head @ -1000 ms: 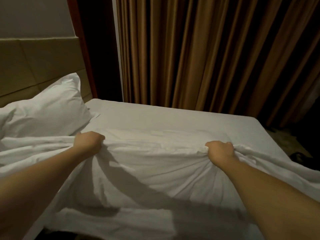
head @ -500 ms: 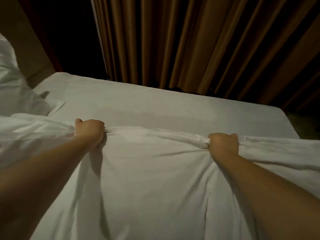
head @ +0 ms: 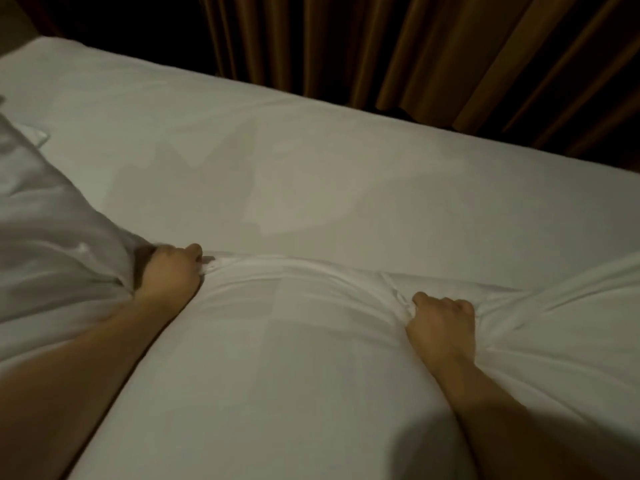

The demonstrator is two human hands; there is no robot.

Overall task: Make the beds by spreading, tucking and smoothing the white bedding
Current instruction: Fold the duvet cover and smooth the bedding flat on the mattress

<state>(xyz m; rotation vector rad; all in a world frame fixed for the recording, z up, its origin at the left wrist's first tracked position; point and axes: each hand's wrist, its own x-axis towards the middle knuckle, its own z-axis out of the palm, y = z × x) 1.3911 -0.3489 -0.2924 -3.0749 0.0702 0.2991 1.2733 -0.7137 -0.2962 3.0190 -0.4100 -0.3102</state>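
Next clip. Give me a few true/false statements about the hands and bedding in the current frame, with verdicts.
1. The left hand and the right hand each grip the duvet at its edge. True.
2. The duvet covers the sheet all the way to the far side. False: the far part of the sheet lies bare beyond the hands.
3. A brown curtain hangs beyond the bed. True.
4. The right hand lies flat, smoothing the duvet. False: its fingers are curled round a bunched fold of the duvet.
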